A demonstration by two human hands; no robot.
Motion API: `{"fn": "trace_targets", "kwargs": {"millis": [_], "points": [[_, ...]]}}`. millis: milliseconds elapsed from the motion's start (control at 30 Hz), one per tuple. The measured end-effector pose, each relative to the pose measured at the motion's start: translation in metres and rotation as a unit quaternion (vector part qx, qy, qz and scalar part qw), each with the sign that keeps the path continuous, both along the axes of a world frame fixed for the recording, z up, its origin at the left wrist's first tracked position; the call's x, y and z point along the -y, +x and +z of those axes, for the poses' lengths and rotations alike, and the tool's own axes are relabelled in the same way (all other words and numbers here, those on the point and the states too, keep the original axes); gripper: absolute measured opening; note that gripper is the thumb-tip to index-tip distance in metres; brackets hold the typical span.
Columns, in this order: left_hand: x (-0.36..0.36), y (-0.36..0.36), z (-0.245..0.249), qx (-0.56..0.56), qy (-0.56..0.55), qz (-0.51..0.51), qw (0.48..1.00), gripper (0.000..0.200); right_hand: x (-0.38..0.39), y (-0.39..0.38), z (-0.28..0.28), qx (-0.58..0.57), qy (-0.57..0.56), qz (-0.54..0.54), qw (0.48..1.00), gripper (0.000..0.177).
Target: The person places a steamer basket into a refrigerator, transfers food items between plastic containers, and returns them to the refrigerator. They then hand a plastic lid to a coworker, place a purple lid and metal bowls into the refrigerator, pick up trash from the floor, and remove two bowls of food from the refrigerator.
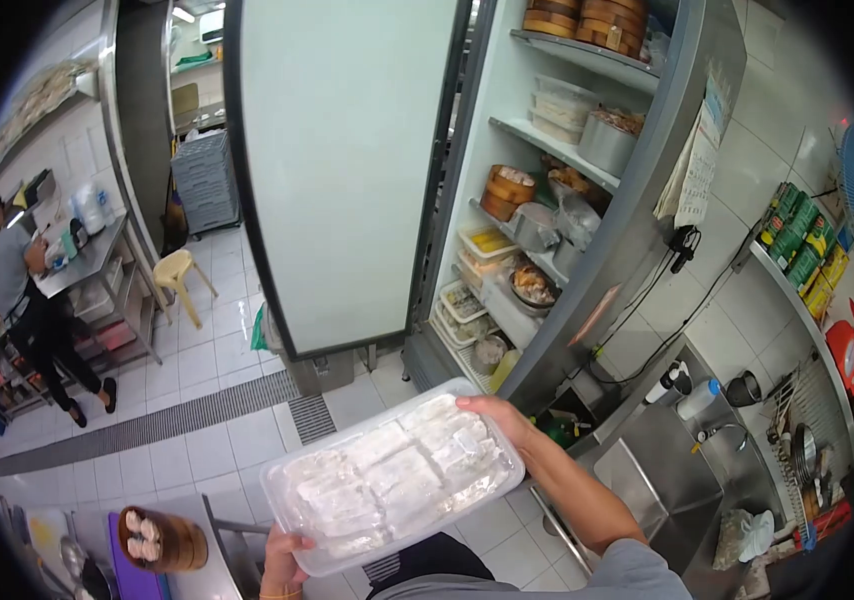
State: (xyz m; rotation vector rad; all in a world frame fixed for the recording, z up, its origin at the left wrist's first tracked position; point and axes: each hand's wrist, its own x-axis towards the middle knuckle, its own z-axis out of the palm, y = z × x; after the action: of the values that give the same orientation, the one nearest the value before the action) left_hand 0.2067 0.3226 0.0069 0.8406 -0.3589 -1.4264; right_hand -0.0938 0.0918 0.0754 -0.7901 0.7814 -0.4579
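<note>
The left hand [285, 562] has its fingers closed on the tub's left end, at the near corner. The tub [387, 480] hangs between the hands, its long axis slanting rightward and away. The right hand [499, 420] grips the far right corner, nearer the open fridge [547, 262].

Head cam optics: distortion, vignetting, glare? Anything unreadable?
Head view: strong fisheye, black vignette at corners, right-hand wall shelf bowed. Head view: small highlights on the clear plastic container; open refrigerator door pale, low-contrast; wall calendar print unreadable.
</note>
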Motion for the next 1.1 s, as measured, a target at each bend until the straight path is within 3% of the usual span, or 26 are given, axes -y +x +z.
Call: {"fn": "trace_targets", "kwargs": {"millis": [167,233,267,300,367,567,633,767,833,867,933,967,1033,1067,1100], "points": [[0.120,-0.007,0.058,-0.006,-0.026,-0.005,1.000,0.073,0.103,-0.018,0.069,-0.115,-0.114,-0.083,0.983,0.042],[0.169,-0.009,0.078,-0.045,-0.042,-0.001,0.998,0.068,0.138,-0.014,0.106,0.018,-0.096,-0.108,0.989,0.038],[0.199,-0.011,0.088,-0.079,-0.060,0.006,0.995,0.066,0.169,-0.016,0.110,0.057,-0.158,-0.104,0.980,0.036],[0.228,-0.011,0.097,-0.079,-0.093,-0.013,0.993,0.065,0.177,-0.009,0.134,0.065,-0.169,-0.171,0.968,0.038],[0.281,-0.013,0.126,-0.079,-0.129,-0.040,0.988,0.065,0.235,-0.018,0.155,0.143,-0.184,-0.139,0.962,0.049],[0.405,-0.035,0.218,-0.074,-0.241,-0.067,0.965,0.067,0.319,-0.025,0.252,0.177,-0.280,-0.210,0.920,0.067],[0.445,-0.032,0.239,-0.040,-0.277,-0.087,0.956,0.067,0.345,-0.036,0.279,0.120,-0.343,-0.215,0.906,0.075],[0.508,-0.034,0.267,-0.038,-0.293,-0.109,0.949,0.068,0.391,-0.056,0.318,-0.022,-0.403,-0.291,0.867,0.070],[0.533,-0.036,0.280,-0.056,-0.305,-0.141,0.940,0.068,0.413,-0.068,0.337,-0.280,-0.501,-0.429,0.698,0.059],[0.545,-0.035,0.284,-0.058,-0.305,-0.146,0.939,0.068,0.434,-0.084,0.344,-0.283,-0.500,-0.432,0.695,0.059],[0.567,-0.035,0.291,-0.026,-0.311,-0.158,0.937,0.069,0.479,-0.119,0.348,-0.442,-0.599,-0.465,0.479,0.051],[0.575,-0.035,0.294,-0.026,-0.311,-0.161,0.936,0.069,0.484,-0.120,0.351,-0.443,-0.598,-0.467,0.477,0.051],[0.586,-0.036,0.298,0.004,-0.303,-0.150,0.941,0.068,0.490,-0.123,0.356,-0.599,-0.596,-0.405,0.350,0.054],[0.591,-0.037,0.299,0.004,-0.303,-0.152,0.941,0.068,0.491,-0.119,0.354,-0.600,-0.595,-0.406,0.350,0.054],[0.595,-0.038,0.299,0.004,-0.298,-0.159,0.941,0.068,0.489,-0.112,0.345,-0.655,-0.610,-0.344,0.284,0.059]]}}
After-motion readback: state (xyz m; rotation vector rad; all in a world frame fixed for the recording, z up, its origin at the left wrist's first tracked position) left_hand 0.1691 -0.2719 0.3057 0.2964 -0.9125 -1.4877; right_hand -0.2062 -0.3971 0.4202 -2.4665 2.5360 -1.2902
